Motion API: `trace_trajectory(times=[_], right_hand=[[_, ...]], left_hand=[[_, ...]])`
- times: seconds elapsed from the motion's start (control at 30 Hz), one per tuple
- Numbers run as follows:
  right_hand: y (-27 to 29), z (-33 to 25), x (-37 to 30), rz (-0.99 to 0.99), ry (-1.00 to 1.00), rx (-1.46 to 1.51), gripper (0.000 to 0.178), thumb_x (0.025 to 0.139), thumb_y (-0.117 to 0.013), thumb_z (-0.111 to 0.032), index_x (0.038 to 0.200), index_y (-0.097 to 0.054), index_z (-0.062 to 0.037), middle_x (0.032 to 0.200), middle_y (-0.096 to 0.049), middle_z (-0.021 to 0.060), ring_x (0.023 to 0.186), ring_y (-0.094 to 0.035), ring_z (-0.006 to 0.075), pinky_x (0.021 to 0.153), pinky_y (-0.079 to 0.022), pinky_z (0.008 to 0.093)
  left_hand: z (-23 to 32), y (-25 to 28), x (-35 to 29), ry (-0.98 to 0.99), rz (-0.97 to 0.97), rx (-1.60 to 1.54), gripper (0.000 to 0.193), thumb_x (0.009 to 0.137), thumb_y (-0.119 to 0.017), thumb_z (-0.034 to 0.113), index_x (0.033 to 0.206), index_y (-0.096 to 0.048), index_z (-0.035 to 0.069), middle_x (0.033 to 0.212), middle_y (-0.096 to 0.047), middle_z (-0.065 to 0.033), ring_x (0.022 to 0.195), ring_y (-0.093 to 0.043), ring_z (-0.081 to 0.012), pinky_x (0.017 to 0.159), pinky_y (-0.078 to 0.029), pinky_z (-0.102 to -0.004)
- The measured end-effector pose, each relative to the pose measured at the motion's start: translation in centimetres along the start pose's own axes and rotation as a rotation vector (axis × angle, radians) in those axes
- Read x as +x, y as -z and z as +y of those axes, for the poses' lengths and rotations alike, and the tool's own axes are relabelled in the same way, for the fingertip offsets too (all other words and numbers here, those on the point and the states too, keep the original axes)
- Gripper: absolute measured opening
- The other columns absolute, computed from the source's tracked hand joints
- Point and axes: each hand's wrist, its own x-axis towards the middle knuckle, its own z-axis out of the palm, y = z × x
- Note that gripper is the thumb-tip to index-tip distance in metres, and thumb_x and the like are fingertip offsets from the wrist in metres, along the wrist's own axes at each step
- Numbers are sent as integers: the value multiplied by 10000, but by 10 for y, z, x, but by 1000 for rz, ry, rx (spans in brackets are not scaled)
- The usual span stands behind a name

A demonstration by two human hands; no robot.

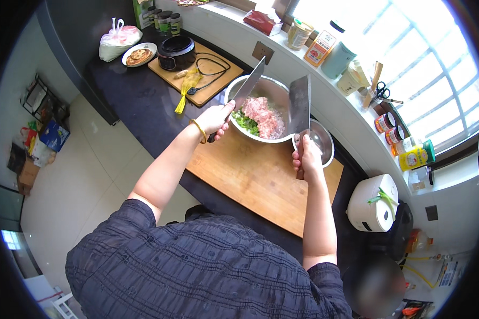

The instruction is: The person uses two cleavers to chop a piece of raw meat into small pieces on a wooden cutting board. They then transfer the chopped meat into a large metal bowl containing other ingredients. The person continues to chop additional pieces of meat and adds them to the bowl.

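Note:
My left hand (pixel 215 119) is closed round the dark handle of a kitchen knife (pixel 250 84). Its blade slants up over the left side of a large metal bowl (pixel 277 91). In my right hand (pixel 310 156) is a cleaver (pixel 300 101), gripped by its brown handle, its broad blade standing at the bowl's right side. I cannot tell whether either blade touches the bowl. Pink minced meat (pixel 262 114) lies inside the bowl, beside chopped green onion (pixel 245 123). A smaller metal bowl (pixel 327 141) sits to the right, partly behind my right hand. Below both hands is a wooden cutting board (pixel 245 175).
At the back left, a second board (pixel 167 77) carries a black appliance (pixel 176 52), a cord and a yellow bag (pixel 189 89). A plate of flatbread (pixel 139 55) stands beside it. Jars and bottles line the windowsill (pixel 330 87). A white rice cooker (pixel 368 204) stands right.

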Motion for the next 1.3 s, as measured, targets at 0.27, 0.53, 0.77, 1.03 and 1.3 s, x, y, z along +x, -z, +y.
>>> trace_trajectory(times=[0.27,0.53,0.77,1.03,1.3], right_hand=[[1,20,-32,-29,15,192,316,919,-385,-379,852,-418,-72,518,-420,38,349,-376,101,313,-320,241],[19,39,-56,-48,-5,273,339,917,-373,-409,869,-416,-76,542,-420,38,366,-366,102,331,-316,236],[31,39,-68,-38,37,346,351,918,-377,-410,887,-415,-62,557,-425,45,377,-373,102,339,-326,232],[34,39,-67,-74,17,424,339,922,-381,-393,896,-415,-56,563,-430,50,383,-387,103,340,-334,231],[50,54,-79,-77,75,380,355,926,-352,-408,895,-419,-62,559,-432,47,376,-379,102,344,-330,226]], left_hand=[[6,5,6,83,17,245,476,866,-409,528,672,-395,94,508,-366,15,375,-334,-73,336,-302,-220],[54,5,45,302,-326,849,543,847,-411,573,581,-421,99,485,-398,-4,349,-355,-90,331,-325,-234],[77,-4,51,104,-135,1001,596,858,-392,558,689,-510,-2,508,-432,-42,366,-442,-127,329,-367,-264],[89,3,74,364,-310,1074,568,890,-346,523,606,-438,40,495,-418,-45,368,-389,-123,362,-359,-253],[101,11,37,227,-108,875,565,864,-379,563,570,-417,83,473,-391,-1,349,-359,-77,324,-307,-228]])
